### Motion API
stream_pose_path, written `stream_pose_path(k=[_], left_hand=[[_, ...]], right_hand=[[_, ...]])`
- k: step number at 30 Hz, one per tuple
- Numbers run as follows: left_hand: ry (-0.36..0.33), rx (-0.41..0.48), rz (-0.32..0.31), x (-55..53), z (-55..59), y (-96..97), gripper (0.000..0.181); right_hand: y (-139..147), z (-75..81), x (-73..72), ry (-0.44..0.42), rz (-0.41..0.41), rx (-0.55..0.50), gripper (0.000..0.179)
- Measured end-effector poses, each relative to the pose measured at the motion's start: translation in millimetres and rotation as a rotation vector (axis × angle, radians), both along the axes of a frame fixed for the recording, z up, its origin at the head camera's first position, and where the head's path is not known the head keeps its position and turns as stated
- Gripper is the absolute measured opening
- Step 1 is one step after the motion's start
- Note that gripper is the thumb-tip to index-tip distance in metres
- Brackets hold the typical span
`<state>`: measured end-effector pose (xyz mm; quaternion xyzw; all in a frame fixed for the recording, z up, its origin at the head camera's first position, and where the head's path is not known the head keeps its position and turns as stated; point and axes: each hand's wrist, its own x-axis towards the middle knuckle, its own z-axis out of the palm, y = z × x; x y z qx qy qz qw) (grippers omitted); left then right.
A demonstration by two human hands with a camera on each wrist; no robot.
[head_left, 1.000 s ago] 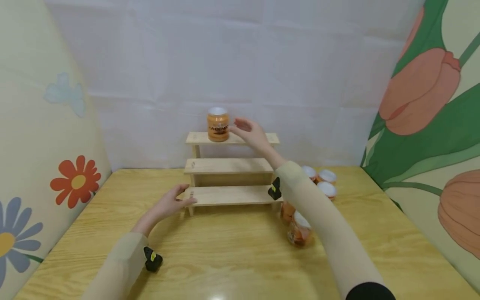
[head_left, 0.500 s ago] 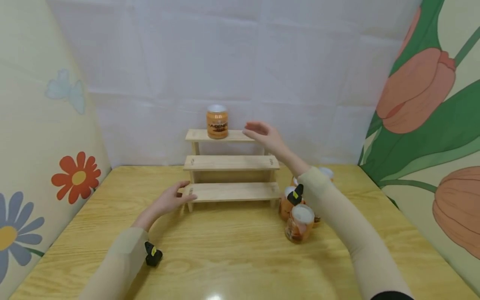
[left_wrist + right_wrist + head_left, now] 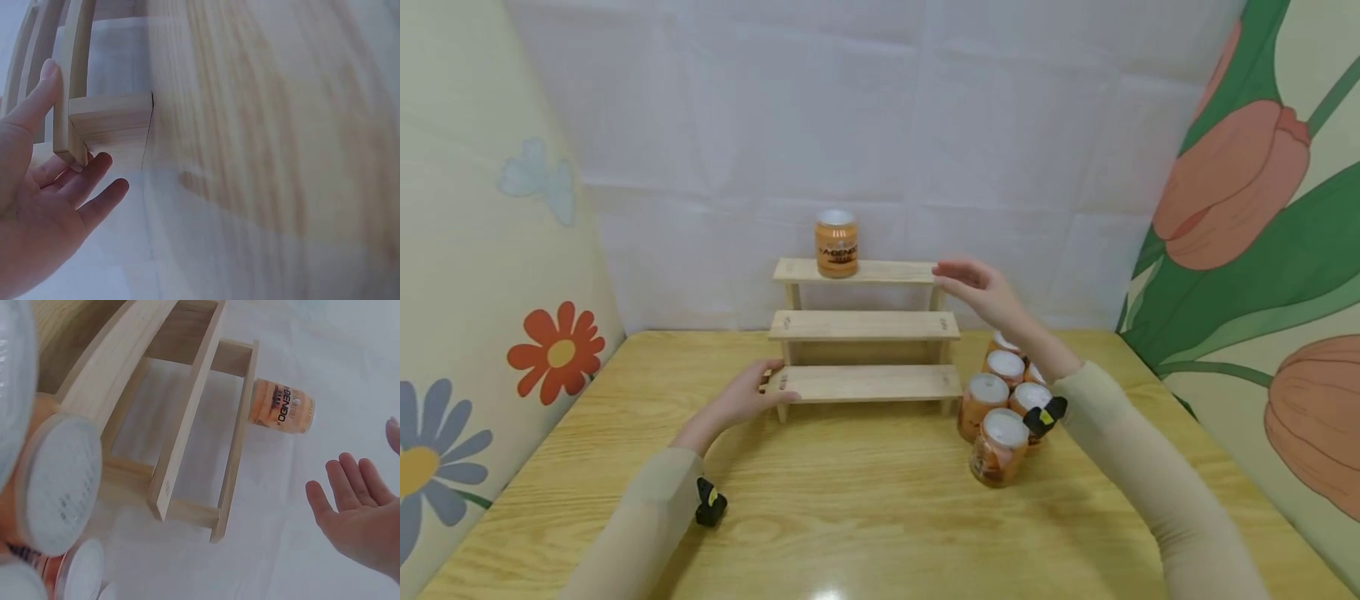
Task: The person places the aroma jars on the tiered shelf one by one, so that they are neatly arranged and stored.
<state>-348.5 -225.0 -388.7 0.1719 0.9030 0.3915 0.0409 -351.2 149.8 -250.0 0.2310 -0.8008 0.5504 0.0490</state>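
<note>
Across the wooden table (image 3: 850,500): light grain runs back to a white backdrop (image 3: 820,108).
Wooden rack (image 3: 865,326): three-stepped and upright, toward the rear of the table.
Can cluster (image 3: 1000,425): at least six, standing just right of the rack, pale-topped, some partly hidden by the right arm (image 3: 1150,467).
Right hand (image 3: 988,296): has drawn rightward from the lone can (image 3: 837,250) over the last second; fingers extended, thumb apart, holding nothing, near the rack's right end.
Left hand (image 3: 747,396): unmoved, thumb on the bottom board (image 3: 865,383), fingers beneath, lightly pinching its left end.
Lone can: upright on the top board (image 3: 895,272), left of centre, now well apart from either hand; its placing looks finished, leaving the right hand free.
</note>
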Motion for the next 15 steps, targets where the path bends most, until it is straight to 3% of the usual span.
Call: stream_pose_path(k=[5,15], left_hand=[[-0.015,-0.021,0.012,1.5,2.0,0.9,0.085],[0.039,-0.113,0.035,-1.3,5.4,4.9,0.079]], right_hand=[[20.0,-6.5,15.2,0.007,0.001,0.003,0.041],[62.9,-28.5,48.3,-0.064,-0.004,0.081,0.046]])
